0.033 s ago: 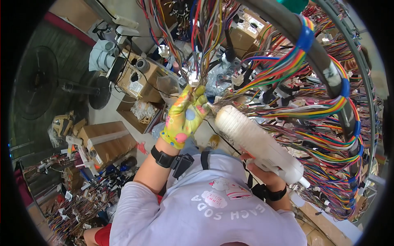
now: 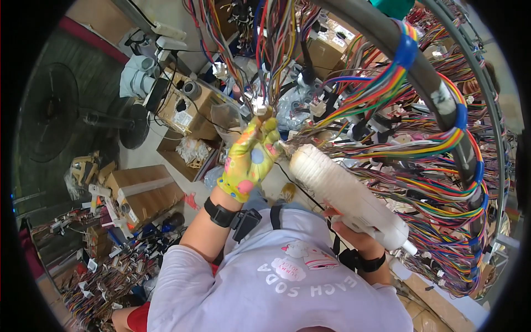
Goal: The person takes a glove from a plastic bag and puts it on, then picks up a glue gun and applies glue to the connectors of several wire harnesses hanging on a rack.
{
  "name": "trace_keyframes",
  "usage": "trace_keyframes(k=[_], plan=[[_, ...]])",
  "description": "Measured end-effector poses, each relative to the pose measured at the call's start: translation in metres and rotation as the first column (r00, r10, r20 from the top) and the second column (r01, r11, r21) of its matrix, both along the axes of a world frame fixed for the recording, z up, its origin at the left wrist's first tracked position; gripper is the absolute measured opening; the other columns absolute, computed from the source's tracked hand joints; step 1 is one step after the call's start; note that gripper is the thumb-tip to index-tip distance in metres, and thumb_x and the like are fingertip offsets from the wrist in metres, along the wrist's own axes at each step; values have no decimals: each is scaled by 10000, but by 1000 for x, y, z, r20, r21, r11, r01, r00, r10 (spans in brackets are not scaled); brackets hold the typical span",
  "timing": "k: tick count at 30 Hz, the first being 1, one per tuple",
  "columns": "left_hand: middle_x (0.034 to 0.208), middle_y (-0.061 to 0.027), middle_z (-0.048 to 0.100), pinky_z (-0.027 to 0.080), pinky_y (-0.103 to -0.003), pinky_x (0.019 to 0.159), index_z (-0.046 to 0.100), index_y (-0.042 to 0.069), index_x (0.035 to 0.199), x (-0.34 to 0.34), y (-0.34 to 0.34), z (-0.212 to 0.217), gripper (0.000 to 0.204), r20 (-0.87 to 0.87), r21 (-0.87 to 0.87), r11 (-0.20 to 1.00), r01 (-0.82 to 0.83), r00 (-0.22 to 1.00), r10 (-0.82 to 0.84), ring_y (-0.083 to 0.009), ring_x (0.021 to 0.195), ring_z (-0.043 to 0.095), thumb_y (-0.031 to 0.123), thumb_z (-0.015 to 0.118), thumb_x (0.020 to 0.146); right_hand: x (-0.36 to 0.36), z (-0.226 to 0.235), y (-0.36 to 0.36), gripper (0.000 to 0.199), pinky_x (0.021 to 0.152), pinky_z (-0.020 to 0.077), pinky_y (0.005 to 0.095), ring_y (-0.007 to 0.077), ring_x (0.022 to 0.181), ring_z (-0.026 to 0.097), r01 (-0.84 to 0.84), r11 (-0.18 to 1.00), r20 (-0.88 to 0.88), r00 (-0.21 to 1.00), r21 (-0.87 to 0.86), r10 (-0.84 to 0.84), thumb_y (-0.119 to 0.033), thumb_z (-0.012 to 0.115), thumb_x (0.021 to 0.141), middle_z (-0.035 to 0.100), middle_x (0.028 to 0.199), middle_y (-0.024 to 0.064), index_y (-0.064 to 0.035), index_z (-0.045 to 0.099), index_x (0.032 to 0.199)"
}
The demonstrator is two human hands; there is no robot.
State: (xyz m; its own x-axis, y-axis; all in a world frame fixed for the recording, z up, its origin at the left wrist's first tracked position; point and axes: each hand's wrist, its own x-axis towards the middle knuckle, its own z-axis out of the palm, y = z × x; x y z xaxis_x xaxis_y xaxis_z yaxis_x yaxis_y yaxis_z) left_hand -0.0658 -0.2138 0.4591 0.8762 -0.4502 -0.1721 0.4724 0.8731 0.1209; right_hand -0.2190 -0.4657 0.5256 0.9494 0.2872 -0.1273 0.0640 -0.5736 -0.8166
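Now the gloved left hand (image 2: 251,160) pinches a white connector (image 2: 259,109) on hanging wires (image 2: 276,50) while the right hand (image 2: 354,235) grips a white gun (image 2: 343,193) whose tip must likely meet it.

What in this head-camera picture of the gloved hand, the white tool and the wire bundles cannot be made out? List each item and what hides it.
- Right hand, head view: mostly hidden behind the white tool; grip unclear.
- Tool tip: lost among the coloured wires.
- Small white connector at the left hand fingertips: too small to tell its type.
- Lower body: cut off by the bottom edge.
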Motion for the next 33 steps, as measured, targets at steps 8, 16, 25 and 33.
trace_keyframes(k=[8, 16, 25, 33], plan=[[1365, -108, 436, 252, -338, 1071, 363, 3, 1375, 11, -66, 1, 550, 406, 515, 822, -240, 914, 13, -210, 1243, 414, 364, 417, 963, -23, -5, -13, 660, 881, 479, 378, 267, 1049, 590, 57, 997, 19, 998, 47, -58, 30, 630, 781, 545, 1200, 168, -41, 332, 1365], [1211, -77, 540, 427, -272, 919, 431, 25, 1317, 17, -71, 26, 459, 420, 402, 900, -167, 907, -19, -136, 1064, 529, 74, 579, 885, -23, 0, -14, 622, 1024, 357, 356, 200, 1216, 458, 298, 761, -328, 937, 576, -119, -172, 653, 808, 479, 1321, 78, -82, 377, 1358], [1098, -61, 544, 440, -267, 854, 534, 27, 1146, -54, -45, 31, 340, 552, 741, 419, -525, 832, 66, -140, 969, 541, 58, 637, 824, -14, 19, -17, 423, 950, 432, 384, 204, 1118, 534, 293, 651, -353, 935, 700, -42, -262, 396, 956, 496, 1296, 101, -64, 408, 1330], [1116, -86, 540, 417, -322, 901, 568, 11, 1116, -77, -28, 49, 333, 661, 727, 388, -567, 730, -172, -194, 1028, 531, 123, 630, 808, -13, 24, -24, 594, 868, 461, 342, 218, 1000, 602, 94, 808, -38, 995, 582, -88, -44, 673, 781, 585, 1153, 134, -15, 398, 1307]])
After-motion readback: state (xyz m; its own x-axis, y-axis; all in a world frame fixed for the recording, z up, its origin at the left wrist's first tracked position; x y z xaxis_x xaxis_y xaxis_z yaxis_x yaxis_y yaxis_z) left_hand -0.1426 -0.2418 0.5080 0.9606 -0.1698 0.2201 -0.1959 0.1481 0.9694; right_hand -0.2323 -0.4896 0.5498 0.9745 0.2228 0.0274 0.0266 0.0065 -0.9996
